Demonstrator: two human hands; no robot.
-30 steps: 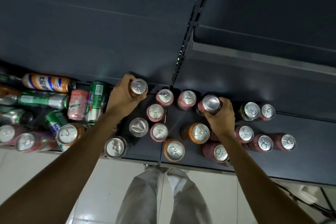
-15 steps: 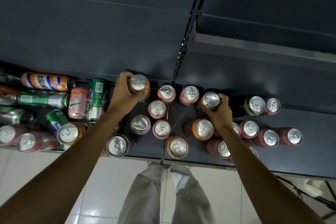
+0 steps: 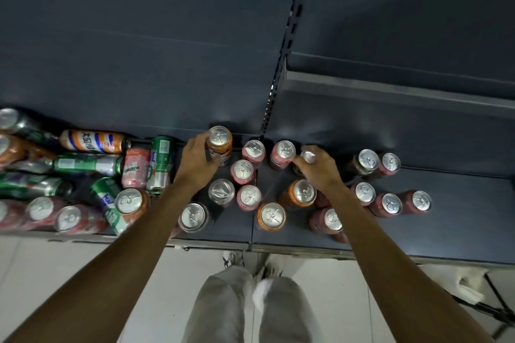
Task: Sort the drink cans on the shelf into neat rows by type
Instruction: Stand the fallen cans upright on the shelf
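Dark blue shelf [image 3: 459, 220] carries a crowd of drink cans: fifteen or so stand upright in the middle and right, and roughly a dozen lie heaped on their sides at the left. Left hand [image 3: 196, 166] curls round an upright orange can [image 3: 219, 145] at the back. Right hand [image 3: 317, 168] closes over a mostly hidden can [image 3: 308, 156] beside two pink cans.

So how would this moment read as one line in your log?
left hand: grips orange can | right hand: grips can, mostly hidden | shelf: sorting unfinished
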